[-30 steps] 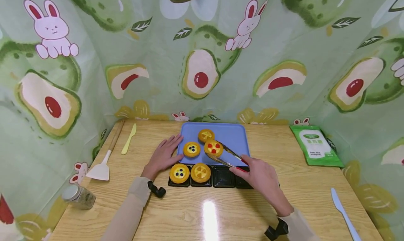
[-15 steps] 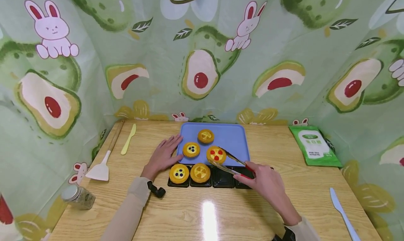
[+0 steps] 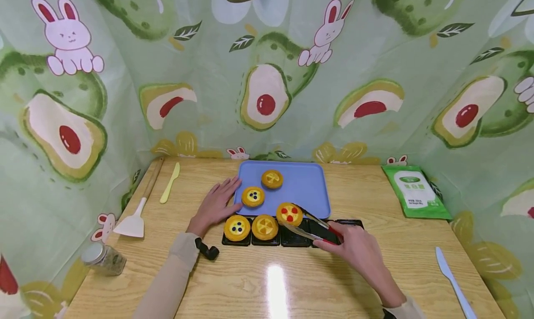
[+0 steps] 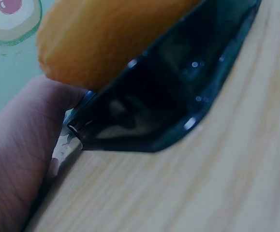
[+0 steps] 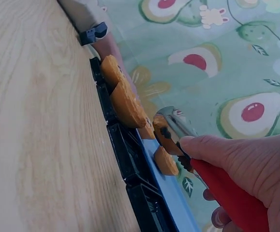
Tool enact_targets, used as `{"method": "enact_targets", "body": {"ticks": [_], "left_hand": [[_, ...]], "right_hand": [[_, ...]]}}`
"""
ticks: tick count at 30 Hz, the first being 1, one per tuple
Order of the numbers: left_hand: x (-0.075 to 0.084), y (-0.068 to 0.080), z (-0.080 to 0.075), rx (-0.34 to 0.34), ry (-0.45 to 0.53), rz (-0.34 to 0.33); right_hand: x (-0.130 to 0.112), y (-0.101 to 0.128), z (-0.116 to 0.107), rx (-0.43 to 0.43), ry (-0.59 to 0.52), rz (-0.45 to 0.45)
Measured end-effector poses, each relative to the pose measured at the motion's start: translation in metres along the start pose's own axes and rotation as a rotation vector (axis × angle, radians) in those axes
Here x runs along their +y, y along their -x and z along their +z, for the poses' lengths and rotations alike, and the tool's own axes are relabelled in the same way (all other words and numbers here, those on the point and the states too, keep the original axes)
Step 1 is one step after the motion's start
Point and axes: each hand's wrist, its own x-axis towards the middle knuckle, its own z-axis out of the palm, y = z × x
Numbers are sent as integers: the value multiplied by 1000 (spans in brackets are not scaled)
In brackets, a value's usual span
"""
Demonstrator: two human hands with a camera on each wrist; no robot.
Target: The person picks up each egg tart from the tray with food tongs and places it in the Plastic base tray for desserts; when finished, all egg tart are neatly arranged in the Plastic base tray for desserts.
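My right hand point(image 3: 356, 247) grips the red handles of a pair of tongs point(image 5: 236, 195), whose tips pinch an egg tart with red berry topping point(image 3: 289, 214). That tart hangs over the front edge of the blue tray point(image 3: 302, 182), above the third black plastic cup point(image 3: 295, 238) in a row. The two cups at the left hold a blueberry-topped tart point(image 3: 237, 228) and a tart with wedge-shaped topping point(image 3: 264, 227). Two more tarts lie on the blue tray. My left hand point(image 3: 214, 203) rests with extended fingers along the tray's left edge.
To the left lie a white spatula point(image 3: 133, 224), a yellow knife point(image 3: 170, 183) and a glass jar with a metal lid point(image 3: 104, 258). A green packet point(image 3: 416, 193) and a pale blue knife point(image 3: 454, 282) lie to the right. A printed curtain point(image 3: 200, 115) stands behind the table.
The tongs have carried the red-berry tart right and toward me, from the tart cluster on the blue tray to above the black cups. The left hand has stayed in place.
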Motion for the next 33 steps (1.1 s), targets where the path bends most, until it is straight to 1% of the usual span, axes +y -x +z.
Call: {"method": "enact_targets", "body": {"ticks": [12,19,25,33], "left_hand": [[-1,-2,0,10,5,12],[-2,-1,1,-6,-4,2],[-1,0,-1,-2,-2,-1],[-2,-1,0,-1,-3,4]], "right_hand": [[8,16,3,-62,17,27],[11,23,5,-90,32,51],[11,25,8,-94,34,72],[12,26,12,-95,5,98]]}}
